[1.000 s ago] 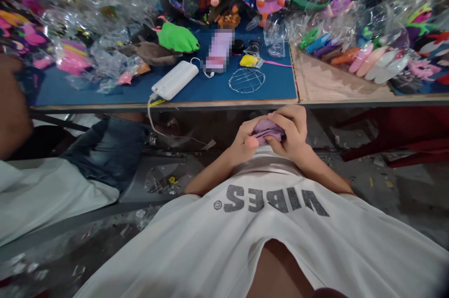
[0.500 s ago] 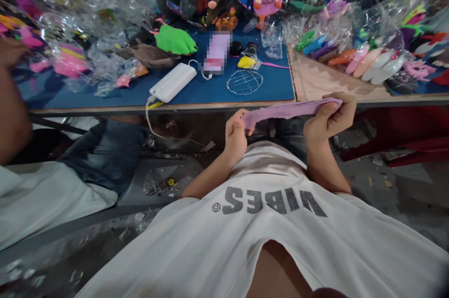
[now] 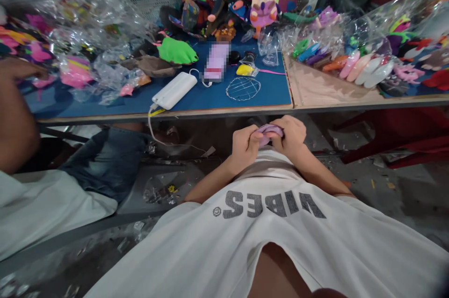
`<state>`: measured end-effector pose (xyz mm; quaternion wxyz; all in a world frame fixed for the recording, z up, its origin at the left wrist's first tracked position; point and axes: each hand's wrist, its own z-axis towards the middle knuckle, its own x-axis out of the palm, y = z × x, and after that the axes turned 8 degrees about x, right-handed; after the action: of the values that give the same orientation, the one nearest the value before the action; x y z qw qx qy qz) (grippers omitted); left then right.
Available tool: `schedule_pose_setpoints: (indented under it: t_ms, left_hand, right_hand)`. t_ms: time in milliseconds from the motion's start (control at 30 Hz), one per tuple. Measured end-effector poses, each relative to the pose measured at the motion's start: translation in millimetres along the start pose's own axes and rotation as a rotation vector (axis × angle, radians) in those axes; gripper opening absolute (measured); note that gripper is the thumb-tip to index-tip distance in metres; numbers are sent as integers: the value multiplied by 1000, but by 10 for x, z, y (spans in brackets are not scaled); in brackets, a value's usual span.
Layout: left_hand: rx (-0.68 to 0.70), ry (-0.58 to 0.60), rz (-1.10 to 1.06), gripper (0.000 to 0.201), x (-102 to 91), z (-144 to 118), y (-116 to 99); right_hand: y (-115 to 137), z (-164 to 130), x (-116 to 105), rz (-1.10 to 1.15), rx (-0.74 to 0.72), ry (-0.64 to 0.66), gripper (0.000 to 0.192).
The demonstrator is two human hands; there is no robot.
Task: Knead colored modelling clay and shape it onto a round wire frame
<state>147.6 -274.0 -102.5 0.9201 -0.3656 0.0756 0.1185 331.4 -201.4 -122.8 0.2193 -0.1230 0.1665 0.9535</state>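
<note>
Both of my hands are together below the table's front edge, in front of my white shirt. My left hand [image 3: 245,146] and my right hand [image 3: 293,136] pinch a soft purple lump [image 3: 268,130] between their fingers; only its top shows between them. Straight ahead on the blue tabletop [image 3: 273,90] lies a round wire frame [image 3: 243,88].
A white power bank [image 3: 174,90] with a cable lies on the blue tabletop, near a green shape [image 3: 177,51] and a yellow piece [image 3: 244,69]. Colourful toys and clear plastic bags crowd the back and sides. Another person's arm [image 3: 16,111] and clothes are at the left.
Half a second ago my hands held the purple material stretched into a long strip; they have come back together and it is bunched into a lump again.
</note>
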Motion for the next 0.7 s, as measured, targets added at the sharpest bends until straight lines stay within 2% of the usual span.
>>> schedule_pose_setpoints:
  t_ms: [67, 133, 200, 233, 300, 367, 400, 467, 533, 600, 700]
  left_hand:
    - [-22, -91, -14, 60, -23, 8, 34]
    - [-102, -218, -76, 62, -12, 4, 95]
    - [-189, -331, -241, 64, 40, -8, 158]
    - [-218, -352, -344, 67, 77, -17, 178]
    - [-236, -288, -485, 80, 158, -36, 180]
    - [-194, -125, -472, 94, 216, -53, 135]
    - [-165, -41, -428, 95, 230, -60, 104]
    - [-111, 73, -329, 85, 228, -69, 50]
    - [-93, 107, -251, 71, 202, -76, 27]
    - [-110, 99, -183, 61, 167, -83, 34]
    - [-104, 81, -71, 58, 105, -91, 49]
  right_hand:
    - [-150, 29, -79, -77, 50, -107, 32]
    - [-244, 70, -153, -113, 166, -258, 34]
    - [-234, 109, -189, -76, 269, -385, 36]
    - [-188, 124, -186, -23, 291, -405, 36]
    - [-41, 142, -141, 106, 251, -337, 38]
    - [118, 146, -69, 179, 118, -145, 57]
    - [182, 146, -36, 181, 63, -49, 65]
    - [259, 141, 8, 156, 23, 76, 77]
    - [274, 128, 21, 173, 40, 134, 81]
    - [253, 101, 16, 192, 57, 173, 72]
    - [192, 55, 8, 179, 105, 204, 37]
